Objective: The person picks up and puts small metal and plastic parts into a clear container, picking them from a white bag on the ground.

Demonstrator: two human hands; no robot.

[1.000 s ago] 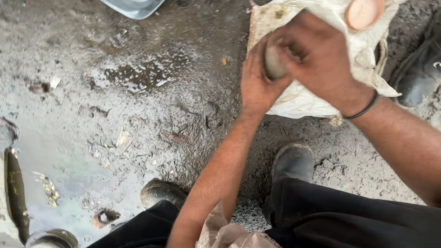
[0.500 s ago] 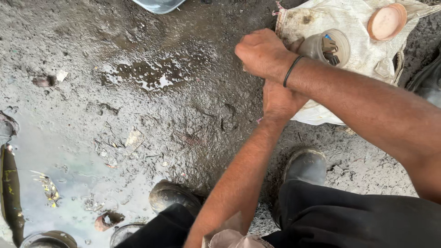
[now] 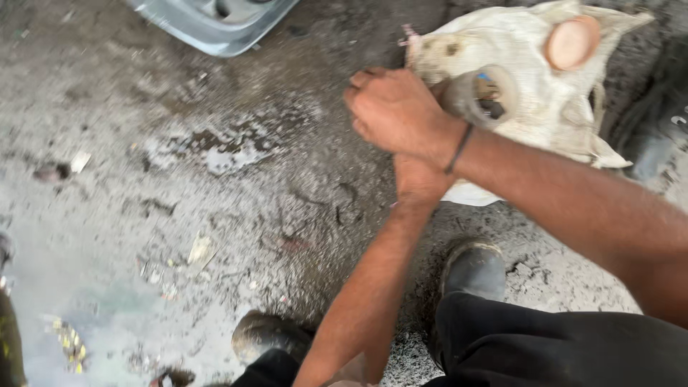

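My hands cross over an open jar on a muddy workshop floor
My right hand (image 3: 398, 111), fisted, blocks my left hand (image 3: 419, 175), grip unseen; the jar (image 3: 479, 95) on the white sack (image 3: 530, 107) needs steadying next

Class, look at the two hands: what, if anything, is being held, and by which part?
The left hand, mostly hidden under the right hand, holds the open round clear plastic jar by its lower body. The right hand's grip cannot be told.

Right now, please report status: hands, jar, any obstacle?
Right hand closed in a fist, crossed above left hand. Open jar beside them on white sack. Lid off. Grip unclear.
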